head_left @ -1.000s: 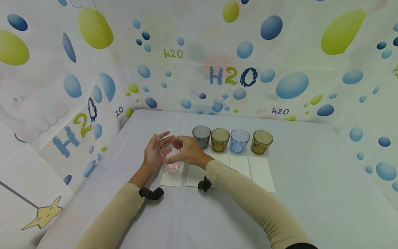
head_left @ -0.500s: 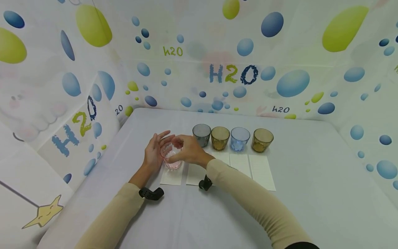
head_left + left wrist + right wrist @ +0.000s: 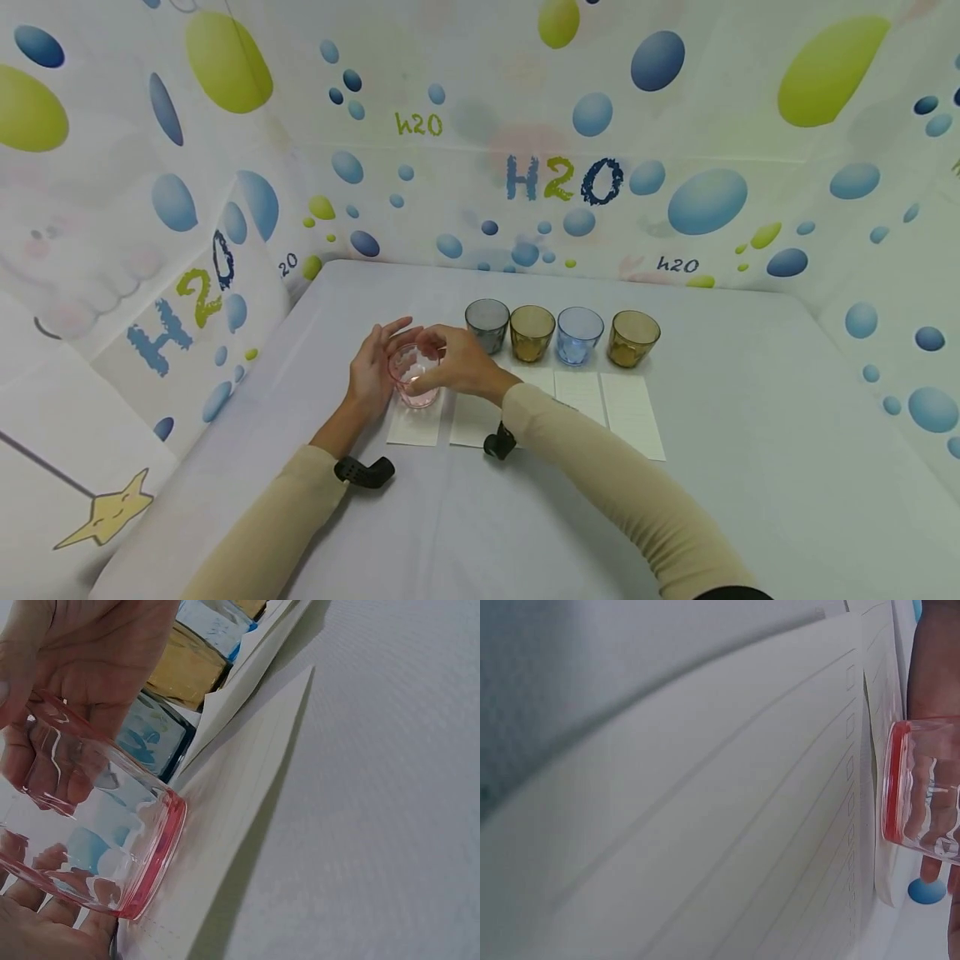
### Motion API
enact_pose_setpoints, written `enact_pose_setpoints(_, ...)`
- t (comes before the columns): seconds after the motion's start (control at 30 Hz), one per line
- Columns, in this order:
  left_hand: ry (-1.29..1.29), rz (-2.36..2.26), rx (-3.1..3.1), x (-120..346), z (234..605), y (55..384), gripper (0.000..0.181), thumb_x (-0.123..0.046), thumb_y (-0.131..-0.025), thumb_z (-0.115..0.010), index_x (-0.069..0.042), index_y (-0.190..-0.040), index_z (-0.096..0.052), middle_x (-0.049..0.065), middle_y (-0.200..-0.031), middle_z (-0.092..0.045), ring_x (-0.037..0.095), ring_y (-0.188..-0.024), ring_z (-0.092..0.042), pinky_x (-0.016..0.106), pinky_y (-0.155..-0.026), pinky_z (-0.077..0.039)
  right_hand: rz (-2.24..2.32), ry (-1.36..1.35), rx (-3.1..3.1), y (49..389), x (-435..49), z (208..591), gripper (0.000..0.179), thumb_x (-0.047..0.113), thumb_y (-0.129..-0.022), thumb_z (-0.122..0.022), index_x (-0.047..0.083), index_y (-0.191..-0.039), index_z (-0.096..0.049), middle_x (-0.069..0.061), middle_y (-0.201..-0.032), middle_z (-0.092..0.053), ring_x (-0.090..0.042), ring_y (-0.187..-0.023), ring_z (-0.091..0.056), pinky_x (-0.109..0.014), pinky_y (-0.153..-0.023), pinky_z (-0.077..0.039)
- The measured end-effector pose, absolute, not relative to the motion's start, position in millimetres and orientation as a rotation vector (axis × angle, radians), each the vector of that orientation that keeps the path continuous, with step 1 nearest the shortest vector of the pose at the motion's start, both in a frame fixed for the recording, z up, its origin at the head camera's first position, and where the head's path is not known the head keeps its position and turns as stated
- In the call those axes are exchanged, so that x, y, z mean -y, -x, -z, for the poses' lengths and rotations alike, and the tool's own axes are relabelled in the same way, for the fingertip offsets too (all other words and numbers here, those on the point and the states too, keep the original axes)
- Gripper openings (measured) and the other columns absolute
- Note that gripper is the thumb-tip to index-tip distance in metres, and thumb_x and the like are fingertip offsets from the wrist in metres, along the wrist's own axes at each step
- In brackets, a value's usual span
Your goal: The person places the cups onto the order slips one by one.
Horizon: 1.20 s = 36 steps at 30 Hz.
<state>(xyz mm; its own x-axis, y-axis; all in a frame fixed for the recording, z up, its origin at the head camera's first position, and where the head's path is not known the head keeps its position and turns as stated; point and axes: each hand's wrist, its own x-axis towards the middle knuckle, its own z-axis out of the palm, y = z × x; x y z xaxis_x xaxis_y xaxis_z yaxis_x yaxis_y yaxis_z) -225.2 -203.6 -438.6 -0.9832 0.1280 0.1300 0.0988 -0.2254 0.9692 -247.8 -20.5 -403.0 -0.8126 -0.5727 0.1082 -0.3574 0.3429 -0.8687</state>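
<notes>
A clear pink glass [image 3: 416, 385] stands upright on the leftmost lined paper slip [image 3: 412, 432] in the head view. From the right, my right hand [image 3: 461, 365] grips it near the rim between thumb and curled fingers. My left hand [image 3: 370, 375] lies along its other side, palm inward, fingers fairly straight and seeming to touch the wall. The left wrist view shows the glass [image 3: 97, 817] close up, its thick pink base over the paper. At the right edge of the right wrist view, the same glass [image 3: 922, 787] appears in front of a palm.
Behind and right of the hands stand a grey glass [image 3: 487, 327], an amber glass [image 3: 532, 335], a blue glass [image 3: 579, 337] and another amber glass [image 3: 633, 340] in a row. More paper slips [image 3: 630, 417] lie before them on the white tablecloth [image 3: 750, 433]. A printed curtain [image 3: 450, 167] encloses the table.
Both hands keep almost the same pose around the pink glass. The right hand and glass have shifted very slightly right; the head view has moved a little.
</notes>
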Motion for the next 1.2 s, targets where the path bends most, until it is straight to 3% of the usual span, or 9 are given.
enact_pose_setpoints(0.37,-0.346,-2.44,-1.962,202,437,220,0.07,-0.051,-0.108,-0.018,0.001,-0.154,-0.03,0.027,-0.153,-0.039,0.023,-0.133,-0.044,0.045,-0.115,-0.032,1.448,0.871,-2.328,249,15,401,0.081,0.024,-0.072,-0.093,0.004,-0.14,-0.054,-0.013,-0.133,-0.062,-0.03,-0.12,-0.058,-0.037,-0.097,-0.054)
enact_pose_setpoints(0.63,-0.375,-2.424,-1.922,205,433,218,0.065,-0.045,-0.11,-0.016,-0.001,-0.155,-0.028,0.024,-0.155,-0.036,0.029,-0.137,-0.042,0.051,-0.116,-0.032,1.553,0.951,-2.255,255,11,395,0.065,0.01,-0.08,-0.085,-0.002,-0.137,-0.055,-0.019,-0.133,-0.06,-0.038,-0.124,-0.057,-0.047,-0.104,-0.051)
enact_pose_setpoints(0.8,-0.391,-2.362,-1.971,204,432,218,0.069,-0.051,-0.109,-0.019,-0.001,-0.156,-0.027,0.024,-0.157,-0.036,0.039,-0.141,-0.039,0.054,-0.117,-0.033,1.542,0.983,-2.29,259,7,392,0.058,0.009,-0.084,-0.081,-0.004,-0.134,-0.056,-0.021,-0.134,-0.06,-0.038,-0.125,-0.057,-0.046,-0.105,-0.05)
enact_pose_setpoints(1.0,-0.44,-2.286,-2.035,200,430,216,0.064,-0.046,-0.109,-0.018,-0.002,-0.156,-0.028,0.027,-0.158,-0.035,0.043,-0.143,-0.036,0.063,-0.118,-0.026,1.516,1.02,-2.334,260,-3,385,0.052,0.007,-0.085,-0.077,-0.006,-0.132,-0.057,-0.024,-0.131,-0.06,-0.037,-0.122,-0.058,-0.051,-0.105,-0.049)
enact_pose_setpoints(1.2,-0.396,-2.246,-2.092,198,431,218,0.056,-0.036,-0.109,-0.031,-0.004,-0.155,-0.031,0.026,-0.155,-0.039,0.042,-0.143,-0.037,0.064,-0.118,-0.024,1.521,0.987,-2.417,263,-13,380,0.047,0.004,-0.084,-0.078,-0.002,-0.129,-0.062,-0.018,-0.124,-0.065,-0.03,-0.114,-0.063,-0.045,-0.102,-0.052)
